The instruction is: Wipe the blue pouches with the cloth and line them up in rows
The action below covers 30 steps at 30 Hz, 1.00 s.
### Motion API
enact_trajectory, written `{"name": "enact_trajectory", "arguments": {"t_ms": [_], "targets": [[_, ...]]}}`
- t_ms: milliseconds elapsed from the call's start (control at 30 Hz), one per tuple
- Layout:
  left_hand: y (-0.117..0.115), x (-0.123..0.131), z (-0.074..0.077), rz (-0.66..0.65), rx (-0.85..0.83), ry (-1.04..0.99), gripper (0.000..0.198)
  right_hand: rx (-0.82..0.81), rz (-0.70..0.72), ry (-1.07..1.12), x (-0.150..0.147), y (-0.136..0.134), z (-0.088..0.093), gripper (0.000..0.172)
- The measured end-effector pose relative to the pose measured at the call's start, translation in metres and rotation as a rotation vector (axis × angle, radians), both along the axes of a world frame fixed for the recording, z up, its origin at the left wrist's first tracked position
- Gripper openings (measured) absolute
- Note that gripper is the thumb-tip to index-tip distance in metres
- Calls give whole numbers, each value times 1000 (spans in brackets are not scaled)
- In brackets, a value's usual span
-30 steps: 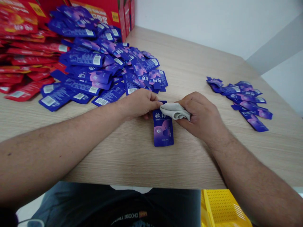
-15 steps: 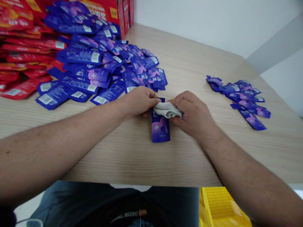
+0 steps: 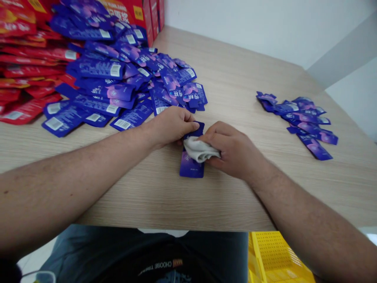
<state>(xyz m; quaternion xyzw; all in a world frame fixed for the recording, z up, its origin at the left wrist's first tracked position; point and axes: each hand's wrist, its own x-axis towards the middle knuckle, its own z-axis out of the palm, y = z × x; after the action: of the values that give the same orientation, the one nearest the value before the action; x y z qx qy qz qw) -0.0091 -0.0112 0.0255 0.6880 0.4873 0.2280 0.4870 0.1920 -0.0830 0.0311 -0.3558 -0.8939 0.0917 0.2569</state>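
A blue-purple foil sachet [image 3: 191, 167] lies on the wooden table, slightly tilted. My left hand [image 3: 173, 127] pinches its top end, and the fingers hide part of that end. My right hand [image 3: 232, 151] grips a folded grey cloth [image 3: 200, 150] and presses it across the middle of the sachet. The cloth hides the sachet's printed lettering. Only the sachet's lower end shows below the cloth.
A large heap of blue-purple sachets [image 3: 126, 78] sits beyond my left hand, with red sachets [image 3: 29, 67] further left. A smaller row of blue-purple sachets [image 3: 303, 122] lies to the right. Red cartons [image 3: 132, 15] stand behind. A yellow plastic crate [image 3: 273, 255] sits below the table's near edge.
The cloth has slid left and down onto the sachet's middle. The sachet has shifted left and tilted slightly, and my right hand has moved left with the cloth.
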Motion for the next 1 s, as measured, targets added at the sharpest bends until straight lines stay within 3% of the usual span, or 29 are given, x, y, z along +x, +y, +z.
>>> {"name": "enact_trajectory", "arguments": {"t_ms": [100, 233, 300, 467, 667, 833, 867, 1000], "targets": [[-1, 0, 1, -22, 9, -7, 24, -72, 109, -31, -1, -5, 4, 32], [-1, 1, 0, 0, -14, -25, 23, 59, -142, 10, 3, 1, 1, 26], [0, 1, -1, 7, 2, -14, 22, 80, -173, 25, 2, 4, -1, 25], [0, 0, 0, -42, 74, 10, 21, -50, 93, -13, -1, -2, 3, 28], [-2, 1, 2, 22, 17, 6, 21, 82, -183, 33, 2, 5, -3, 24], [0, 0, 2, -55, 118, 48, 18, -59, 103, 11, -4, -1, 1, 26], [0, 0, 2, -59, 125, 49, 18, -68, 108, 6, -3, -1, 2, 26], [2, 0, -3, -9, 84, 8, 15, 35, -170, 28, 1, 5, -1, 22]]}}
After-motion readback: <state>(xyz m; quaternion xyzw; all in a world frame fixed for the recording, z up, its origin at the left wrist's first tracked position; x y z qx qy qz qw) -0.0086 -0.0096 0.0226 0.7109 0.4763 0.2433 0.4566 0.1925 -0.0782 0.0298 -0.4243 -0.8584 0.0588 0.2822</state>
